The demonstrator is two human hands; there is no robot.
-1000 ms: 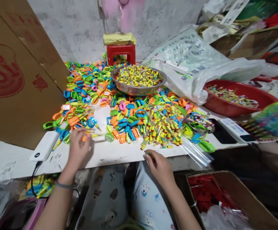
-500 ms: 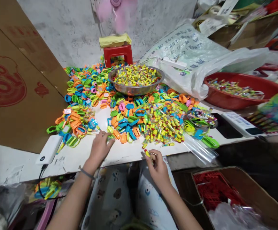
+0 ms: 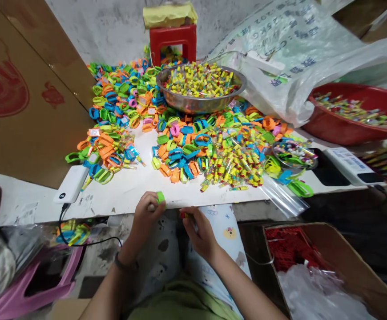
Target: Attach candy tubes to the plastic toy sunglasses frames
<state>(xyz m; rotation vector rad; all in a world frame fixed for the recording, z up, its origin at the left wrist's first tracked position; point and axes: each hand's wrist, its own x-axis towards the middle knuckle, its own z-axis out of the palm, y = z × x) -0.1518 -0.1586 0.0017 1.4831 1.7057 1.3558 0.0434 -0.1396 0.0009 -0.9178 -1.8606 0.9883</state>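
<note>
Both our hands have drawn back toward the front edge of the worktop point(image 3: 120, 189) and closer together since half a second ago, and the green piece point(image 3: 160, 197) has come away from the loose bands with our left hand point(image 3: 148, 211). Our left fingers are closed on that piece, thumb against index, right at the front edge. Our right hand point(image 3: 198, 231) hangs just past that edge, over our lap, its thumb and index pinched around the small tube point(image 3: 183, 215), mostly hidden but showing a red end. We see the two hands near each other, not touching.

Beyond them, the coloured bands point(image 3: 182, 153) spread from the worktop's middle to its back edge. To their right, near the front edge, we have the heap of yellow tubes point(image 3: 236, 164). Farther back stands the metal bowl point(image 3: 193, 103), filled with similar tubes. Toward the front left corner lies the white power bank point(image 3: 71, 184).
</note>
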